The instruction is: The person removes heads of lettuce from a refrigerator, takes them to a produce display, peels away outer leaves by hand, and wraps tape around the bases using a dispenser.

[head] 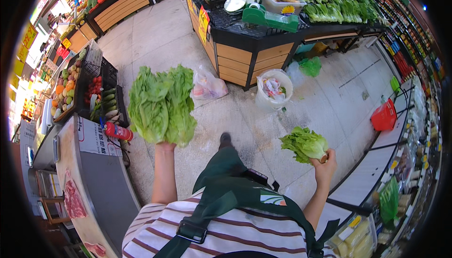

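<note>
Large leafy heads of green lettuce (160, 106) rest on my left hand (165, 146), raised ahead on the left. Their leaves hide nearly all of that hand, fingers included; only the wrist and a bit of palm show. On the right, my right hand (325, 166) grips one smaller head of lettuce (305, 145) by its base. Its cut brownish stem end faces my fingers, and its leaves point left, away from me. The two bunches are well apart, both held above the tiled floor.
Ahead stands a wood-panelled vegetable stand (233, 62) with leafy greens (335, 9). A white bin (272, 92) and a plastic bag (208, 85) sit before it. At left are a counter with meat (74, 199) and a fire extinguisher (118, 131); at right, a red basket (384, 116) by shelving.
</note>
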The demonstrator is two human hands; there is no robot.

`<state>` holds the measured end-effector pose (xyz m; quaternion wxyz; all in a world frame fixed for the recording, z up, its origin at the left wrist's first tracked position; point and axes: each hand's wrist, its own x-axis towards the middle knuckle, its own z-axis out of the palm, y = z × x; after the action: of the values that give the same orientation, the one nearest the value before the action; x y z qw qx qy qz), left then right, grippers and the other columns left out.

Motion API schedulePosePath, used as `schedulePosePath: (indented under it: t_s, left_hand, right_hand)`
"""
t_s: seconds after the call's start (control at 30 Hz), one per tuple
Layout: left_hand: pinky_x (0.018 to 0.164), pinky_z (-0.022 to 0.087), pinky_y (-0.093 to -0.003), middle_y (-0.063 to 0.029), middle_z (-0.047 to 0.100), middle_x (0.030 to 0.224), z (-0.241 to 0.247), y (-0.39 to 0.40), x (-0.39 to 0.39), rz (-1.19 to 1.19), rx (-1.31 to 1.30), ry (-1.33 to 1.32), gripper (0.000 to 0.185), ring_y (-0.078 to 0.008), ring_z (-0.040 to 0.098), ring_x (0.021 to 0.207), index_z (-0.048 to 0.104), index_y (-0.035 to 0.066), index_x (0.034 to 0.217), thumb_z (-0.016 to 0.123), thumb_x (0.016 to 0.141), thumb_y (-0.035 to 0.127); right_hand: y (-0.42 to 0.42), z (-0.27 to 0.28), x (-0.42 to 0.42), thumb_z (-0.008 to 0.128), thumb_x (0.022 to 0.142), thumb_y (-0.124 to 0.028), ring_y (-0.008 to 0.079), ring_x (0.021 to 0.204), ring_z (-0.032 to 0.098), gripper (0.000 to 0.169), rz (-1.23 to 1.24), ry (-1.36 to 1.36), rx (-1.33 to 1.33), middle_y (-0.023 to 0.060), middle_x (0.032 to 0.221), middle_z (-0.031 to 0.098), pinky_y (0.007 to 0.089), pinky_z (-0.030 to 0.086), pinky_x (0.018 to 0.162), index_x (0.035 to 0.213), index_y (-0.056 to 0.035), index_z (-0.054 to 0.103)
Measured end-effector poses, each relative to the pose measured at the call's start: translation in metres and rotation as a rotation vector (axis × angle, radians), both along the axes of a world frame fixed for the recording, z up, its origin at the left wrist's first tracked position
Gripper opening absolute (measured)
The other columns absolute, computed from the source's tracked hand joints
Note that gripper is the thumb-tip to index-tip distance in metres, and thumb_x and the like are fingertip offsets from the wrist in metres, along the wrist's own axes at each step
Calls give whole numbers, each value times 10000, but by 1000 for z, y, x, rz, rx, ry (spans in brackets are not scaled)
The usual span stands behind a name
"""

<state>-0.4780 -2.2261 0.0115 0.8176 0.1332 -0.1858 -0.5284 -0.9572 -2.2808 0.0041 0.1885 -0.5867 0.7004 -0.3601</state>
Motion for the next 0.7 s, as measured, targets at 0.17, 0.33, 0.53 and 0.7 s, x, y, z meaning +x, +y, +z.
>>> schedulePosePath:
  t_s: [0.17,0.33,0.53,0.7]
  left_hand:
    - [1039,369,-502,-110,438,1386,0,-162,56,61,-53,-40,559,-306,439,1246,391,113,1376,493,918,417]
    - [1039,371,-502,-109,438,1386,-5,-345,123,74,-74,-97,552,-304,444,1244,397,111,1370,490,919,416]
    - [1041,377,-477,-91,458,1370,-47,-542,177,75,190,-273,574,-277,458,1235,395,85,1359,535,911,416]
    - [984,420,-419,-216,477,1304,-65,-664,165,372,581,-1029,854,-310,499,1184,361,-40,1326,723,752,478]
  right_hand:
    - [-91,-15,17,777,605,-80,150,733,520,428,-47,-114,87,40,815,571,284,443,674,952,-33,530]
    - [-186,-42,25,771,591,-62,163,712,517,406,-100,49,196,50,768,554,290,435,658,916,-39,529]
    - [-274,-9,55,796,611,-88,168,659,451,425,-185,161,241,42,730,489,291,416,634,917,-42,505]
    - [-322,-9,64,792,624,-74,150,681,438,430,-225,70,263,24,738,478,269,410,658,950,-36,514]
